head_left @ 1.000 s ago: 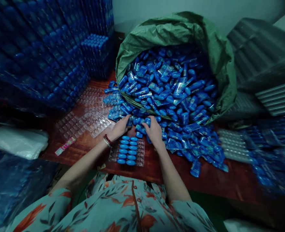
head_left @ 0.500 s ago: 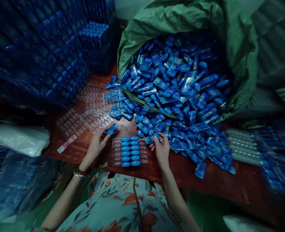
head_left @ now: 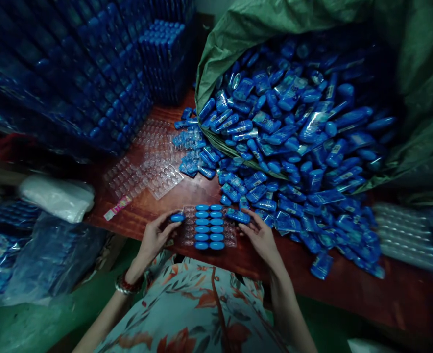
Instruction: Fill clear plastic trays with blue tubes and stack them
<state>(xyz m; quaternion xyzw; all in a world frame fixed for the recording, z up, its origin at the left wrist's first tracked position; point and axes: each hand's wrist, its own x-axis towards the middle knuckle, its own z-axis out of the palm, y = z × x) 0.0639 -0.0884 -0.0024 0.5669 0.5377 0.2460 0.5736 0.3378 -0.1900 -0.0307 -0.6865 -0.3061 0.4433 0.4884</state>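
**Blue pieces at the near edge of a wooden tabletop**

Wooden tabletop [head_left: 172, 198] carries a clear tray [head_left: 209, 228] near its front edge. Left hand [head_left: 154, 239] fingers pinch a blue piece [head_left: 177, 217] at the tray's left side; right hand [head_left: 261, 236] fingers pinch another blue piece [head_left: 238, 215] at its right. A green sack [head_left: 238, 34] spills more behind.

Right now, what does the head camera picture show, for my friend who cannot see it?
A person's left hand and right hand each hold a small blue oval plastic piece at either side of a clear plastic tray with two middle columns filled. The tray lies on a reddish wooden table, below a green sack spilling many more blue pieces.
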